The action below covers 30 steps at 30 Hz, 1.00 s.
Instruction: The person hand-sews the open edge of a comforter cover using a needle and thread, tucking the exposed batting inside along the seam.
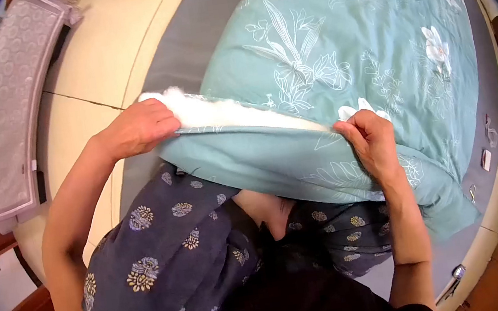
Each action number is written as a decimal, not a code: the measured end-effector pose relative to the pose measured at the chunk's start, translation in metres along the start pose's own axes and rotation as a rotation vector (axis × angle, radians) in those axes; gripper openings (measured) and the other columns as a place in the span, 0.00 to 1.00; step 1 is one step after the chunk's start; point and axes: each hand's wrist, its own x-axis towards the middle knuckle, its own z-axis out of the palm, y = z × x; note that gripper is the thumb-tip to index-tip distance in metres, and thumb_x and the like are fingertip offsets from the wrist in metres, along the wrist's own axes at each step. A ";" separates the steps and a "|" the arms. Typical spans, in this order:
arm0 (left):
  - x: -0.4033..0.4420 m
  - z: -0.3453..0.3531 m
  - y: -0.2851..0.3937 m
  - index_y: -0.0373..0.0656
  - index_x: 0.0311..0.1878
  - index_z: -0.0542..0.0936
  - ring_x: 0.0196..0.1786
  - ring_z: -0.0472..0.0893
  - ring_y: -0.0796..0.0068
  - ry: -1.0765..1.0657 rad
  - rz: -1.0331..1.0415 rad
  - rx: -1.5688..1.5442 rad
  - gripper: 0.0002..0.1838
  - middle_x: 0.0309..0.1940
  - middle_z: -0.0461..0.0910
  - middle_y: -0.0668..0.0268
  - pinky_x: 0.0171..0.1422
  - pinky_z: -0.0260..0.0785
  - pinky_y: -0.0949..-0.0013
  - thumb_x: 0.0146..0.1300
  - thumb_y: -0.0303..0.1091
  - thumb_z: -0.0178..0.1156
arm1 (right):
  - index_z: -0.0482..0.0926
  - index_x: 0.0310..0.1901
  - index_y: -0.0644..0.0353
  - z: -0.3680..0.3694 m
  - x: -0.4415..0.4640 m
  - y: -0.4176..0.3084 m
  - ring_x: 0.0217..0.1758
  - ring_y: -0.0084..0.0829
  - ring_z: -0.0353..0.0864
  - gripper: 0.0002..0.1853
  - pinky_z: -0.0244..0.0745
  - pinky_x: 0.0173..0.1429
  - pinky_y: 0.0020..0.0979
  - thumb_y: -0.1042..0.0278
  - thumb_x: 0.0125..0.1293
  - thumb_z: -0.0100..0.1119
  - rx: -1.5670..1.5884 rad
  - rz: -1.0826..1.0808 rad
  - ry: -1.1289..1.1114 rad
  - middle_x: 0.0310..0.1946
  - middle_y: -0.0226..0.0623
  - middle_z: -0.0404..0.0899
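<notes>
A teal quilt cover (pixel 334 35) with white floral line drawings spreads over the floor in front of me and across my lap. Along its near side the cover gapes, and fluffy white filling (pixel 224 113) shows in a long strip. My left hand (pixel 146 125) is closed on the left end of this opening, gripping the cover's edge with white filling right beside it. At the right end of the strip, my right hand (pixel 371 138) pinches the folded cover edge between thumb and fingers. Dark patterned trousers (pixel 167 250) cover my legs beneath the near fold.
Under the quilt lies a grey mat (pixel 178 38) on cream floor tiles (pixel 93 44). A pale pink quilted seat (pixel 16 105) stands at left. Near the mat's right edge are a small white item (pixel 486 160), a small metallic item (pixel 472 193) and a shiny metal tool (pixel 452 285).
</notes>
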 end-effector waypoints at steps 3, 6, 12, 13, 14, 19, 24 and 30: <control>0.002 -0.011 0.021 0.42 0.42 0.77 0.50 0.76 0.56 0.268 -0.016 -0.071 0.12 0.42 0.78 0.61 0.55 0.69 0.57 0.54 0.32 0.65 | 0.82 0.32 0.64 -0.005 0.004 -0.004 0.24 0.32 0.72 0.17 0.67 0.29 0.31 0.59 0.51 0.76 -0.016 0.058 -0.095 0.23 0.39 0.76; -0.014 -0.016 0.038 0.41 0.55 0.78 0.61 0.73 0.59 0.627 -0.251 -0.123 0.23 0.58 0.73 0.57 0.64 0.65 0.57 0.58 0.39 0.66 | 0.84 0.37 0.63 -0.015 0.005 -0.003 0.22 0.27 0.68 0.17 0.64 0.28 0.29 0.62 0.51 0.77 -0.018 0.025 -0.174 0.22 0.36 0.75; -0.032 0.011 0.023 0.43 0.75 0.57 0.72 0.62 0.63 0.667 -0.986 -1.359 0.47 0.73 0.59 0.57 0.76 0.51 0.59 0.58 0.47 0.70 | 0.81 0.49 0.62 -0.002 0.037 -0.041 0.24 0.17 0.60 0.13 0.60 0.29 0.25 0.71 0.63 0.64 0.184 0.165 -0.137 0.21 0.27 0.62; -0.030 0.017 0.025 0.43 0.75 0.56 0.73 0.61 0.64 0.598 -0.849 -1.406 0.48 0.72 0.61 0.57 0.76 0.51 0.61 0.55 0.44 0.71 | 0.81 0.51 0.62 0.007 0.049 -0.054 0.25 0.17 0.60 0.13 0.62 0.30 0.24 0.71 0.66 0.61 0.243 0.162 -0.113 0.22 0.26 0.62; -0.026 0.029 0.028 0.44 0.76 0.56 0.73 0.61 0.65 0.525 -0.711 -1.448 0.50 0.71 0.62 0.56 0.76 0.50 0.62 0.53 0.42 0.73 | 0.80 0.51 0.62 0.021 0.060 -0.065 0.26 0.17 0.61 0.12 0.65 0.32 0.23 0.73 0.68 0.55 0.385 0.140 -0.137 0.23 0.26 0.63; -0.010 0.042 0.050 0.46 0.75 0.57 0.71 0.64 0.69 0.723 -0.668 -1.181 0.53 0.67 0.68 0.60 0.75 0.53 0.66 0.42 0.24 0.72 | 0.80 0.46 0.63 0.066 0.123 -0.058 0.28 0.17 0.66 0.14 0.72 0.36 0.23 0.78 0.68 0.41 0.686 0.184 -0.353 0.27 0.25 0.69; -0.008 0.043 0.049 0.43 0.76 0.55 0.70 0.66 0.71 0.645 -0.399 -0.845 0.52 0.67 0.68 0.63 0.74 0.55 0.66 0.47 0.26 0.73 | 0.82 0.44 0.61 0.106 0.153 -0.001 0.31 0.34 0.78 0.13 0.75 0.40 0.34 0.77 0.66 0.47 0.146 -0.029 -0.211 0.29 0.38 0.77; -0.020 0.042 0.048 0.45 0.77 0.54 0.73 0.62 0.67 0.714 -0.445 -1.305 0.56 0.71 0.64 0.61 0.77 0.50 0.64 0.45 0.35 0.76 | 0.84 0.47 0.56 0.106 0.141 -0.021 0.50 0.48 0.80 0.11 0.76 0.53 0.41 0.70 0.63 0.61 -0.488 -0.045 -0.409 0.53 0.45 0.78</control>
